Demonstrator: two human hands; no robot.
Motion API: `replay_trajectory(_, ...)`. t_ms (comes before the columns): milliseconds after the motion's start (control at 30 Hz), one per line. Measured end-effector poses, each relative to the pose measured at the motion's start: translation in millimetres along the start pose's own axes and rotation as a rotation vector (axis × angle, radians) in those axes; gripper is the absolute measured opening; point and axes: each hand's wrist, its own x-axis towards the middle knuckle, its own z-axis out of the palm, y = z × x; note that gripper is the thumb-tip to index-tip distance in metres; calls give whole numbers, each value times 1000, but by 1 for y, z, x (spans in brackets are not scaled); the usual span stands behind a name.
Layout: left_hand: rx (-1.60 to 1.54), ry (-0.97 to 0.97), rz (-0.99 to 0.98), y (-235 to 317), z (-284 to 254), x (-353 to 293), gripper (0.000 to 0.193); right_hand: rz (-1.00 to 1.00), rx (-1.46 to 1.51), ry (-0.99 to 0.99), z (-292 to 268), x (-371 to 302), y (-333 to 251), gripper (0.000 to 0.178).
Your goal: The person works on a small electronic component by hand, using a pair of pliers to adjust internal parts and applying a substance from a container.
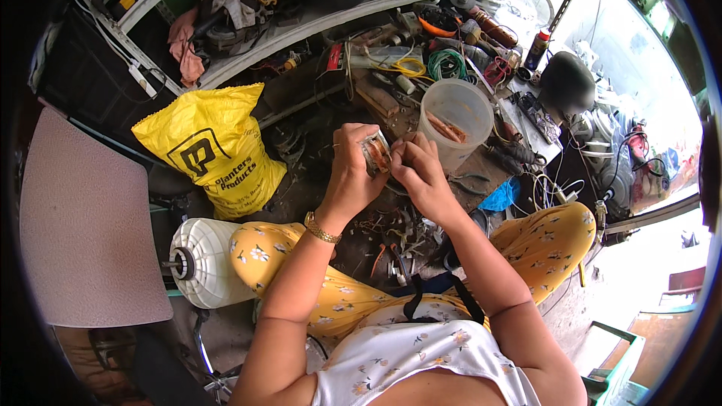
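My left hand (pixel 355 164) is wrapped round a small metal-cased part with reddish-brown copper windings (pixel 376 152), held up in front of me. It looks like a coil from a motor or transformer. My right hand (pixel 423 173) is closed in a pinch against the part's right edge; what sits between those fingertips is hidden. Just beyond the right hand stands a translucent plastic tub (pixel 456 98) with copper-coloured pieces (pixel 445 128) inside.
Pliers (pixel 471 183) lie right of my hands by a blue plastic scrap (pixel 501 195). Another pair with orange handles (pixel 378 259) lies among floor scraps. A yellow sack (pixel 218 150) and a white ribbed drum (pixel 210 262) stand left. Tools and wires crowd the low table (pixel 383 98).
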Motion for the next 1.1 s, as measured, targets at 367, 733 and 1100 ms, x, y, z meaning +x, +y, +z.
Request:
replay_trajectory(367, -123, -70, -148, -11, -1, -13, 68, 54, 1182, -14, -49, 30, -26, 22)
replay_trajectory(733, -53, -126, -104, -2, -1, -6, 73, -425, -907, -128, -47, 30, -25, 26)
replay_trajectory(1100, 14, 7, 103, -10, 1, -7, 71, -560, -694, 16, -38, 32, -29, 13)
